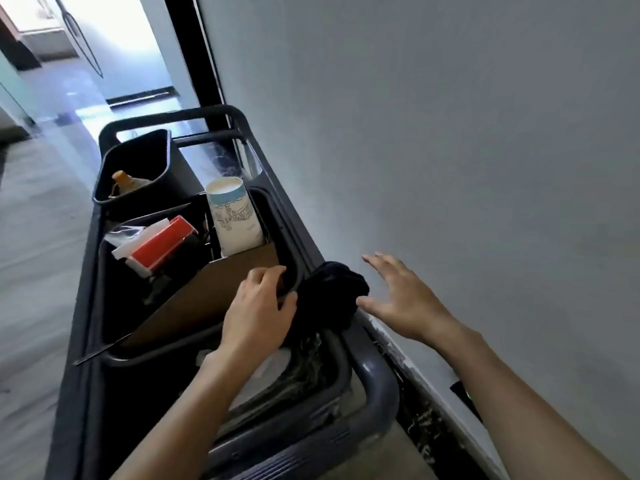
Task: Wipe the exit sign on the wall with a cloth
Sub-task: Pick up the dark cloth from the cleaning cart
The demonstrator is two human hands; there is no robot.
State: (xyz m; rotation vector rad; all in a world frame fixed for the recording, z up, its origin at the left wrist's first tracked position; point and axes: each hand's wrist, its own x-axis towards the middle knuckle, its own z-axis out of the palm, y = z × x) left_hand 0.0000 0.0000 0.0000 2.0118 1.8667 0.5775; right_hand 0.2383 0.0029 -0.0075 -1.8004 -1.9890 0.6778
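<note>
A: Fingers [266,277] of left hand [258,313] curled, clamped on edge of dark cloth [329,296]. Draped over right rim of cleaning cart [377,379], bunched, part hanging into the tub.

B: Further left on the cart?

A: Black bin [138,168] with a bottle inside, red-and-white packs [159,244], white canister [233,216], cardboard divider [221,289]. Not task-relevant.

B: Right side?

A: Right hand [401,303] open, fingers spread, empty, hovering just beside cloth, close to grey wall [450,133]. Not touching cloth, as far as visible.

B: Exit sign?

A: Not clearly in view. Small dark fixture [465,398] with green glint low on wall near right forearm, could be it, too small to tell.

B: Stage?

A: Likely picking up cloth, wiping not begun.

B: Risks?

A: Grip on one edge only, so could slip and drop into the tub or down the gap between cart and wall. Could snag on rim when lifted. Cart tight to wall, awkward reach to anything low.
</note>
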